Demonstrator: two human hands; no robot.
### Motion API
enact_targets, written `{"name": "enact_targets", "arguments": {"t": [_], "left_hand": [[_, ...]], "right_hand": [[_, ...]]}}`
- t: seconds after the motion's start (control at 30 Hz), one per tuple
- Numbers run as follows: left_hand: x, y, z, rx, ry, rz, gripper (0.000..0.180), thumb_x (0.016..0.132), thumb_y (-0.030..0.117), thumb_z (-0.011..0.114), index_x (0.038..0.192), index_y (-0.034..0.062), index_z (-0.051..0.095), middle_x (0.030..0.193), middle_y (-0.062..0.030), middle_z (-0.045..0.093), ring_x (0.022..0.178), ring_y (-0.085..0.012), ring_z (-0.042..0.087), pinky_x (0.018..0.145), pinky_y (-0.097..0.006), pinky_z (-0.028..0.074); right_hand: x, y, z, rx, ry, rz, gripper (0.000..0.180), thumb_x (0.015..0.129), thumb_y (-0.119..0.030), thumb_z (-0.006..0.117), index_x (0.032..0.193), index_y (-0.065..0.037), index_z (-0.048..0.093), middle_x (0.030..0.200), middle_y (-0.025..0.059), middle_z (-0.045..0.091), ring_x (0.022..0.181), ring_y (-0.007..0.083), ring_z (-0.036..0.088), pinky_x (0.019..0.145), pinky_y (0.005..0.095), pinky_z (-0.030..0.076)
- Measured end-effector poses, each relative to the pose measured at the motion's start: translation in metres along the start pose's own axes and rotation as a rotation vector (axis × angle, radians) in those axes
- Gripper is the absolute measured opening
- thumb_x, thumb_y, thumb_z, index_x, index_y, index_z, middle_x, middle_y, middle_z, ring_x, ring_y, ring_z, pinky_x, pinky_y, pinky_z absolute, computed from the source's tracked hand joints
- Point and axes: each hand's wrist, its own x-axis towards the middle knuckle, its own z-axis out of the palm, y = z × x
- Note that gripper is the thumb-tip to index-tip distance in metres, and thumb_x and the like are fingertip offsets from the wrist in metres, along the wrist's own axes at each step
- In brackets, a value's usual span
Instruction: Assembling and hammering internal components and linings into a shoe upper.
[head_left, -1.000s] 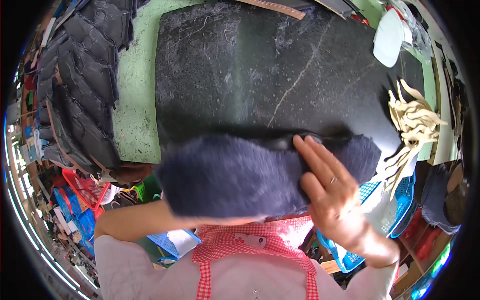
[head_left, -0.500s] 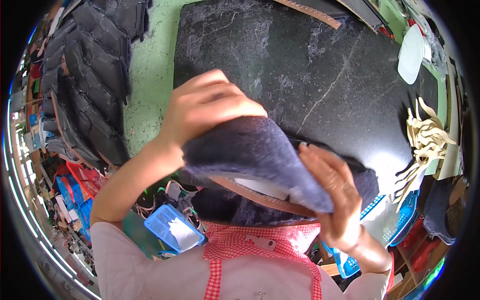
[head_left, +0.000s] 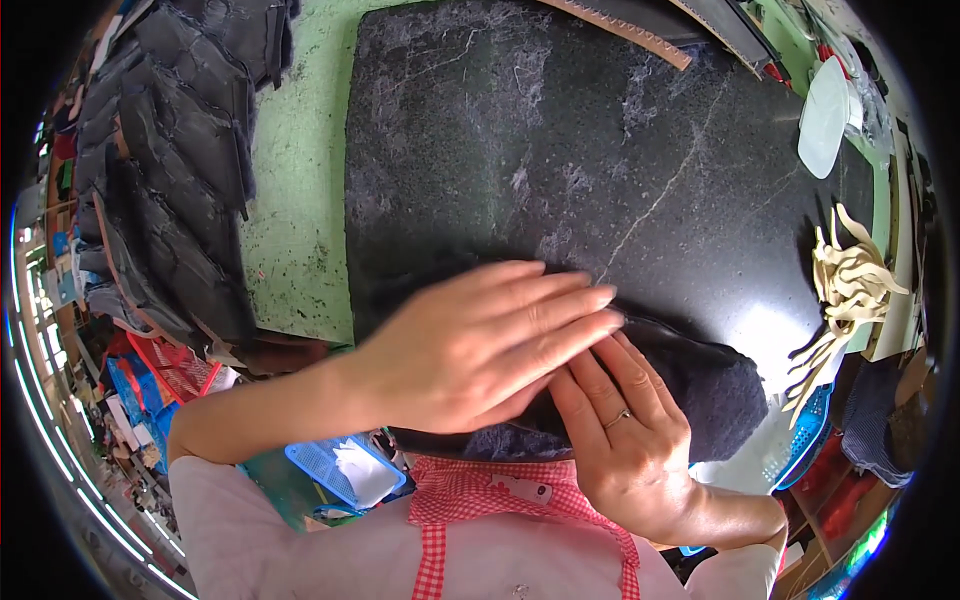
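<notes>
My left hand (head_left: 470, 350) stretches flat across the near edge of a black stone-like slab (head_left: 540, 140), fingers pointing right. Its fingertips overlap those of my right hand (head_left: 635, 430), which lies palm down with its fingers extended and a ring on one. Under both hands is a dark blue-black, fuzzy piece of material (head_left: 725, 400), pressed against the slab's near side. Its right end sticks out beyond my right hand. Most of its middle is hidden by my hands, and I cannot tell how it is folded there.
Dark folded pieces (head_left: 180, 130) lie piled on the green tabletop (head_left: 295, 190) at left. Cream strips (head_left: 850, 270) hang over the right edge, near a translucent white plate (head_left: 824, 120). A brown strip (head_left: 630, 30) lies at the far edge. Below are a blue basket (head_left: 320, 468) and a red one (head_left: 175, 368).
The dark fuzzy piece, held raised and curved between both hands, is now down on the slab's near side. My left hand has come down and right, my right hand slightly left, and both have flattened.
</notes>
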Motion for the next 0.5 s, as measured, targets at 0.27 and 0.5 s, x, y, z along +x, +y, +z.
{"name": "enact_targets", "arguments": {"t": [0.27, 0.5], "left_hand": [[-0.041, 0.022, -0.001, 0.193, -0.163, -0.191, 0.08, 0.093, 0.056, 0.06, 0.147, -0.0011, 0.049, 0.155, -0.018, 0.046, 0.146, -0.0362, 0.04, 0.122, -0.054, 0.023], [0.041, 0.047, 0.064, -0.062, 0.107, -0.052, 0.069, 0.078, 0.017, 0.07, 0.141, -0.0045, 0.052, 0.146, -0.0224, 0.053, 0.14, -0.0384, 0.048, 0.118, -0.051, 0.035]], "right_hand": [[-0.05, 0.056, -0.045, -0.147, 0.122, 0.356, 0.047, 0.071, -0.011, 0.079, 0.117, -0.002, 0.071, 0.118, 0.0136, 0.069, 0.11, 0.0314, 0.064, 0.091, 0.0387, 0.053], [-0.056, 0.086, -0.053, 0.352, 0.198, 0.561, 0.034, 0.08, -0.009, 0.072, 0.113, -0.003, 0.073, 0.097, 0.0119, 0.072, 0.092, 0.0244, 0.07, 0.084, 0.0324, 0.052]]}}
